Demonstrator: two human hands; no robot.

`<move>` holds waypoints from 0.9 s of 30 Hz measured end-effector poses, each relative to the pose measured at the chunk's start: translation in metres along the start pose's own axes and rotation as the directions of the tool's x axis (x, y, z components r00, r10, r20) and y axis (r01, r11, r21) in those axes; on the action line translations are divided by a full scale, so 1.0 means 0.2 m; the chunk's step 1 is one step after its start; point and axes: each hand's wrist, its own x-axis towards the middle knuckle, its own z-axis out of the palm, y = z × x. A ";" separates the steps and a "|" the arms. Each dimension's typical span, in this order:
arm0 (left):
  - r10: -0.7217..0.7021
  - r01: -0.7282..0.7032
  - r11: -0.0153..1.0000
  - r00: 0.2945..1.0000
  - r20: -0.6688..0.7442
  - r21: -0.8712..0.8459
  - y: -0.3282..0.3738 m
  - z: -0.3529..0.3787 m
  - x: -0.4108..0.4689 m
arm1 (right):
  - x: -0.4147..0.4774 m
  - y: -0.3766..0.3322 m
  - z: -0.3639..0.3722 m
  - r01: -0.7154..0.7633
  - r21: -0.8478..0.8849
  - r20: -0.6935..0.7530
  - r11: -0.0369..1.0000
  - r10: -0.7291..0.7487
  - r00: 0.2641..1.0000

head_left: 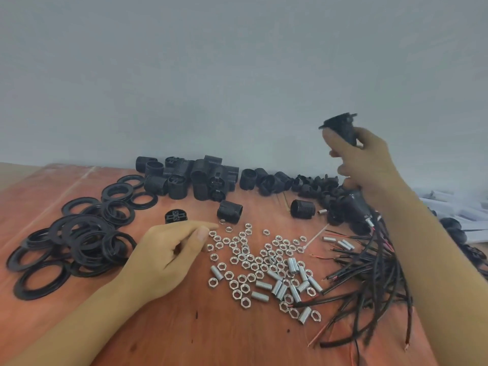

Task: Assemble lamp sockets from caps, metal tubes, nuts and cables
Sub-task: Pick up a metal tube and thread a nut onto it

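Right hand (369, 165), raised at right of frame, grips a black cap (340, 126) well above the table (184, 326). Left hand (169, 257) is low at centre, forefinger and thumb stretched out with a narrow gap, tips at the edge of the nuts (245, 260). Nothing seen pinched. Tubes (280, 286) lie among the nuts. Cables (369, 273) lie lower right, rings (84, 233) left.

The left forearm comes in from the near left corner of the table (184, 328); the left hand (171, 257) lies low, palm down, index finger and thumb stretched forward and slightly apart, the other fingers curled under. The right arm rises from the near right corner, the right hand (369, 165) lifted high, fingers curled round a cap (340, 126).
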 end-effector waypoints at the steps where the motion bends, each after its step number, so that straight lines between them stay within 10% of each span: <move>1: 0.002 -0.002 1.000 1.000 0.008 0.006 0.00 0.00 0.00 | 0.06 0.03 -0.03 0.053 -0.179 -0.012 0.982 -0.056 0.998; 8: 0.015 -0.015 1.000 1.000 0.007 0.015 0.00 0.00 0.00 | 0.30 0.39 -0.12 0.055 -0.682 -0.052 0.729 -0.124 0.991; 15: 0.060 -0.062 0.995 0.998 0.025 0.082 0.01 0.01 0.00 | 0.34 0.41 -0.14 0.119 -0.726 0.005 0.678 -0.167 0.986; 21: 0.401 -0.451 0.795 0.892 0.207 0.404 0.03 0.06 0.10 | -0.10 0.34 0.08 0.392 -0.484 0.197 0.782 -0.339 0.920; 27: 0.450 -0.591 0.701 0.801 0.396 0.398 0.04 0.13 0.19 | -0.43 0.38 0.15 0.550 -0.577 0.492 0.604 -0.280 0.824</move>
